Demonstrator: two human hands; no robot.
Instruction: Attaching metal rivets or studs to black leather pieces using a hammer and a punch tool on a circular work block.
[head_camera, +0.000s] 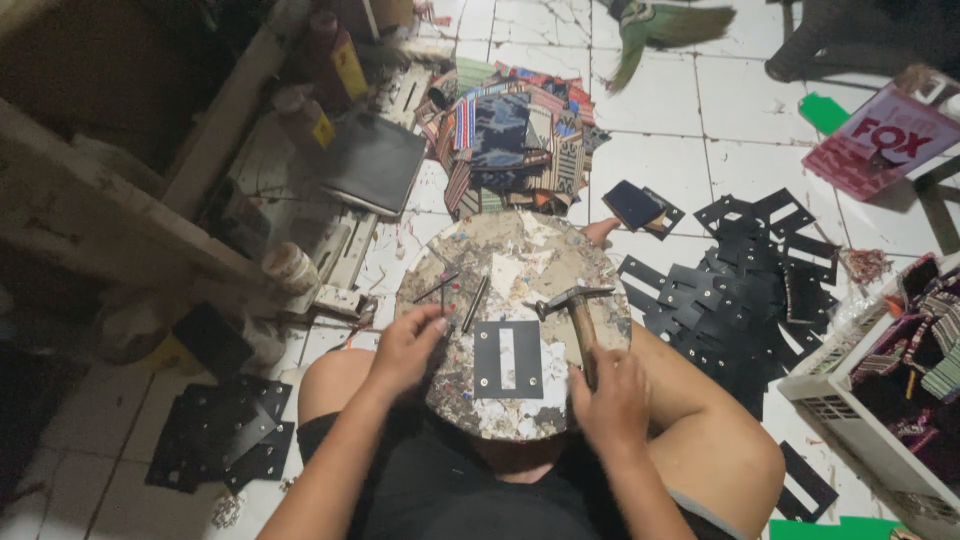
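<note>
A round, paint-spattered work board (520, 250) rests on the person's lap, and one black rectangular plate (508, 359) with a long slot down its middle lies flat near the board's near edge, between the two hands. The left hand (407, 348) sits at the board's left edge, just beside the plate, fingers pinched around something too small to make out. The right hand (610, 402) is closed around the wooden handle of one hammer (577, 310), whose metal head hangs over the board just past the plate's far right corner. Two thin dark rods (470, 300) lie on the board beyond the left hand. Many similar black plates (745, 275) are piled on the tiled floor to the right.
</note>
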